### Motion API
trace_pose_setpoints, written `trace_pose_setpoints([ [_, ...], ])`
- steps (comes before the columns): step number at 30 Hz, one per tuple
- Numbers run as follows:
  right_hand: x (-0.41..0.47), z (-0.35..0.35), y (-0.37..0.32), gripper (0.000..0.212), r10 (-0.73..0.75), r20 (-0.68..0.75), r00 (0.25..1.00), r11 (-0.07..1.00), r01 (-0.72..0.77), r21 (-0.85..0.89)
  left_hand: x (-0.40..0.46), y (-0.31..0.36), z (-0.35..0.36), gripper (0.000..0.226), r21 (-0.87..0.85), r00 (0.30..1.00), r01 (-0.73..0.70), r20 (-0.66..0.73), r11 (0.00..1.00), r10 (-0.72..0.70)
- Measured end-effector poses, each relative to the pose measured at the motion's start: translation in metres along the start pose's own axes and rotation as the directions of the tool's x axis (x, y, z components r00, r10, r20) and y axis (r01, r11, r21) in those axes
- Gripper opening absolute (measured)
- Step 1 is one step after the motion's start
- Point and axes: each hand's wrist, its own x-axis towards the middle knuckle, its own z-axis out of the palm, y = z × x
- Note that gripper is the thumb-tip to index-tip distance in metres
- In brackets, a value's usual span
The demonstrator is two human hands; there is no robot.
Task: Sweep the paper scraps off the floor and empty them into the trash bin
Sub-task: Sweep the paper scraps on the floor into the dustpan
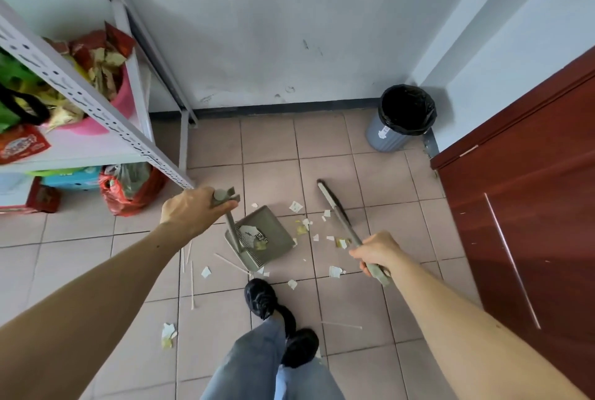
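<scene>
My left hand (193, 208) grips the top of the long handle of a grey-green dustpan (273, 240), which rests on the tiled floor with a few paper scraps inside it. My right hand (375, 253) holds the handle of a grey broom; the broom head (330, 195) sits on the floor to the right of the pan. White and yellow paper scraps (304, 227) lie scattered between pan and broom, and more paper scraps (168, 333) lie nearer my feet. The grey trash bin (384, 135) with a black liner stands in the far corner.
A white metal shelf (96, 103) with a pink tub and bags stands at the left, a red plastic bag (128, 188) on the floor beside it. A dark red wooden cabinet (521, 206) fills the right side. My shoes (262, 298) stand just behind the pan. Thin white sticks lie on the tiles.
</scene>
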Motion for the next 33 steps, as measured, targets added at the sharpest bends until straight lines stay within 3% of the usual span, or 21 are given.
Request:
trace_pose_setpoints([
  [8, -0.048, 0.040, 0.011, 0.022, -0.105, 0.236, 0.966, 0.994, 0.108, -0.001, -0.019, 0.020, 0.011, 0.053, 0.031, 1.000, -0.012, -0.017, 0.999, 0.012],
  [14, -0.077, 0.030, 0.021, 0.022, -0.148, 0.280, 0.949, 0.989, 0.150, 0.015, -0.035, 0.019, 0.020, 0.064, -0.005, 0.998, 0.011, -0.061, 1.000, -0.011],
  [19, -0.080, 0.014, 0.053, 0.018, -0.143, 0.177, 0.974, 0.989, 0.149, -0.020, -0.058, 0.025, 0.023, 0.062, -0.022, 0.997, -0.006, -0.076, 1.000, 0.005],
  [24, -0.070, 0.006, 0.093, 0.019, -0.102, 0.011, 0.995, 0.993, 0.101, 0.057, -0.068, 0.036, 0.019, 0.059, -0.002, 0.996, -0.070, -0.058, 0.998, 0.070],
  [33, -0.066, 0.022, 0.150, 0.016, 0.063, -0.220, 0.974, 0.984, -0.023, 0.179, -0.080, 0.063, 0.034, 0.059, 0.050, 0.962, -0.272, 0.018, 0.961, 0.271],
])
